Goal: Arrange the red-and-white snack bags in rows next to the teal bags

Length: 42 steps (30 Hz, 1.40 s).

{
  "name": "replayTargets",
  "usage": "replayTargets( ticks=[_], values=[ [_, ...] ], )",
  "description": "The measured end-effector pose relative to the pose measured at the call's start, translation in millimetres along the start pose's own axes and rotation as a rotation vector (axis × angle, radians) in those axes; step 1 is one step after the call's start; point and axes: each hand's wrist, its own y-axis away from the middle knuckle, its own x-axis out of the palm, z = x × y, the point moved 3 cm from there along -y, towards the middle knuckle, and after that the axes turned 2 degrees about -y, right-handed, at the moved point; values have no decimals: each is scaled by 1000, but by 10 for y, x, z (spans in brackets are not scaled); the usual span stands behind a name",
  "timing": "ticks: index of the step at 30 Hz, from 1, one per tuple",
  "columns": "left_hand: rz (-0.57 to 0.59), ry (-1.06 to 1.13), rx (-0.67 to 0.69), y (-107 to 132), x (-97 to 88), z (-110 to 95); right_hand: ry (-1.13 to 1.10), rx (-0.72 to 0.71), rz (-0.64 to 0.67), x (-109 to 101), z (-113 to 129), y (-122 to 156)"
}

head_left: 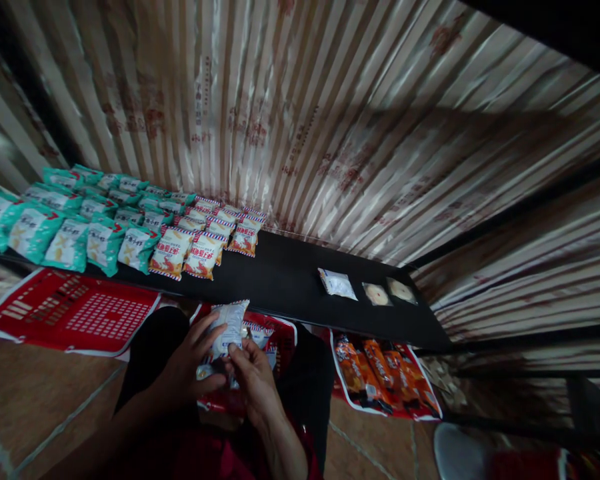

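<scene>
Between my two hands is a snack packet [231, 319], its pale back side facing up. My left hand [193, 353] grips its left side, fingers over the top. My right hand [256, 380] pinches its lower right corner between thumb and fingers. Below the hands, a red basket [291, 340] between my knees holds more packets, partly hidden by my hands. On the black shelf [285, 270] ahead, white-and-orange snack packets [200, 257] stand in short rows beside several rows of teal snack packets [65, 241].
A white packet [337, 284] and two clear-wrapped round items [377, 294] lie on the shelf's right part. Under it stand a red basket of orange packets [380, 367] and, at left, an upturned-looking red basket [105, 313]. A pleated curtain [280, 120] hangs behind.
</scene>
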Motion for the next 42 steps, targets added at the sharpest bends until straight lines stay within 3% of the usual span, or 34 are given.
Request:
replayTargets(
  ticks=[6, 12, 15, 19, 23, 26, 31, 35, 37, 42],
  values=[
    [-43, -132, -1, 138, -6, 116, 141, -1, 70, 129, -53, 12],
    [-50, 7, -147, 150, -80, 283, 374, -94, 221, 142, 44, 22],
    [-5, 82, -227, 93, -190, 350, 478, -227, 246, 50, 156, -28],
    [105, 202, -260, 20, -278, 356, 773, -502, 123, -99, 299, -86],
    [217, 360, -275, -16, -279, 289, 974, -556, 266, -153, 237, -118],
    [255, 459, -326, -47, -267, 256, 990, -514, 347, -199, 131, -151],
    [294, 616, -433, -187, -257, 256, 865, -393, 321, -283, 31, -217],
    [83, 752, -651, -351, -260, 284, 722, -315, 217, -330, -6, -266],
    [58, 851, -732, -413, -208, 266, 653, -308, 182, -333, -20, -287],
    [-31, 959, -775, -528, -43, 221, 606, -346, 86, -314, -18, -353]
  ],
)
